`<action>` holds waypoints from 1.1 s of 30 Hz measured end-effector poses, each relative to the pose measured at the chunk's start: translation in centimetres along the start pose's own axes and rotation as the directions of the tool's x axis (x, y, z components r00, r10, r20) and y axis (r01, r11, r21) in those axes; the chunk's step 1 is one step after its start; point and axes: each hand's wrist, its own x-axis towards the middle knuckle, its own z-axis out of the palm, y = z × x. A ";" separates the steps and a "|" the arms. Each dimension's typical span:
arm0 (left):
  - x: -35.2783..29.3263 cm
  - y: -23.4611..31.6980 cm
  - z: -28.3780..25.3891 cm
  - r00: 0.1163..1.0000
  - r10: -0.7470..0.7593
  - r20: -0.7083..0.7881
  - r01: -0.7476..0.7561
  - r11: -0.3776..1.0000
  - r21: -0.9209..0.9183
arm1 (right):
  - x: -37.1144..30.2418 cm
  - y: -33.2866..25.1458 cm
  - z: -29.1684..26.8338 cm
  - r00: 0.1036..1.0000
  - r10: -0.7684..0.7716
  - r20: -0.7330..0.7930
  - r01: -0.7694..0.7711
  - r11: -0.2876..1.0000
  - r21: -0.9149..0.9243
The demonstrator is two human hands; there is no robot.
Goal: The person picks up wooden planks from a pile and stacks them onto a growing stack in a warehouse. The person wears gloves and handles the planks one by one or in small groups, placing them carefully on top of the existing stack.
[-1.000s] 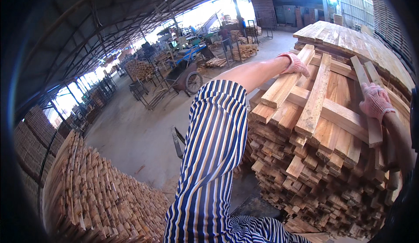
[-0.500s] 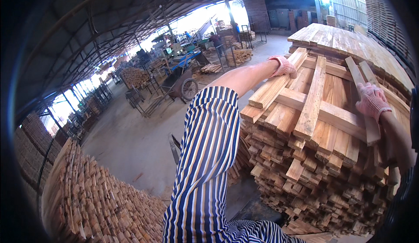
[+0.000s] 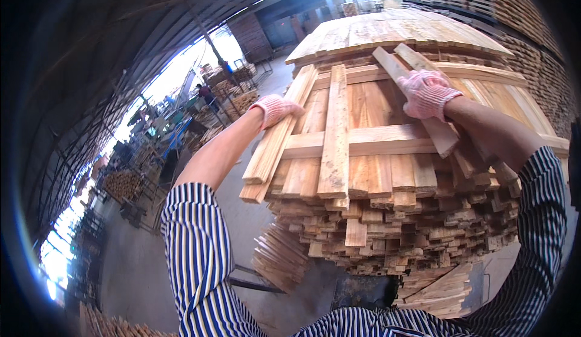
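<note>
My left hand (image 3: pixel 275 108), in a pink knitted glove, is closed over the outer edge of a wooden plank (image 3: pixel 280 134) on the left side of a lumber stack. Under that plank lies another board. My right hand (image 3: pixel 426 95), also gloved, wraps over a plank (image 3: pixel 440 136) that slants across the stack's right half; its fingertips are partly hidden. Between my hands a loose plank (image 3: pixel 334 149) rests across a crosswise slat (image 3: pixel 387 141). A second slanting plank (image 3: pixel 414 57) lies just beyond my right hand.
Below the top layer, many uneven board ends (image 3: pixel 387 234) jut toward me. Behind stands a board-topped stack (image 3: pixel 393 34), and tall lumber piles (image 3: pixel 496 10) rise at the right. Concrete floor (image 3: pixel 145 270) lies to the left, with a person (image 3: pixel 207 97) far off among wood piles.
The view has swung right, so the stack and both hands appear farther left. My right forearm and sleeve now show more fully. Both hands still grip their planks.
</note>
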 end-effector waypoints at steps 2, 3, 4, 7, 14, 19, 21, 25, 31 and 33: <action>0.4 0.8 0.8 0.999 -0.038 0.005 0.038 0.999 0.025 | -0.6 0.5 -0.5 1.000 0.001 0.013 0.000 1.000 -0.023; 0.0 1.0 0.9 0.998 -0.059 -0.019 0.060 0.996 0.061 | -0.4 0.5 0.0 1.000 -0.009 -0.002 0.009 1.000 -0.013; -0.4 1.2 1.0 0.996 -0.080 -0.046 0.084 0.992 0.095 | -0.3 0.5 0.4 1.000 -0.010 0.004 0.010 1.000 -0.008; -2.4 2.4 1.1 0.993 -0.096 -0.068 0.103 0.988 0.112 | 0.0 0.3 0.9 1.000 -0.018 -0.009 0.018 1.000 0.004; 0.2 0.4 -0.2 0.983 -0.099 -0.151 0.111 0.991 0.070 | 0.2 0.5 0.8 0.999 -0.001 0.037 0.001 1.000 -0.008; -1.1 2.0 -0.3 0.979 -0.152 -0.135 0.162 0.985 0.064 | 0.6 0.2 1.1 0.999 0.039 0.022 -0.039 0.999 0.007; -0.1 -0.6 -1.5 0.997 0.072 -0.025 -0.070 0.994 0.079 | 1.0 -0.2 1.4 1.000 0.018 0.001 -0.018 0.994 0.104; 1.5 -2.4 -1.6 0.992 0.120 -0.034 -0.099 0.919 0.382 | -0.8 0.1 -1.7 0.998 0.046 -0.047 -0.023 0.916 0.400; 6.1 -2.9 0.4 0.983 -0.097 -0.158 0.121 0.981 0.154 | -1.0 -6.0 -6.8 0.990 0.122 -0.071 -0.064 0.836 0.546; 4.4 -3.7 -0.7 0.976 -0.121 -0.181 0.171 0.939 0.298 | 0.4 -9.4 -7.1 0.997 0.050 -0.057 -0.006 0.800 0.600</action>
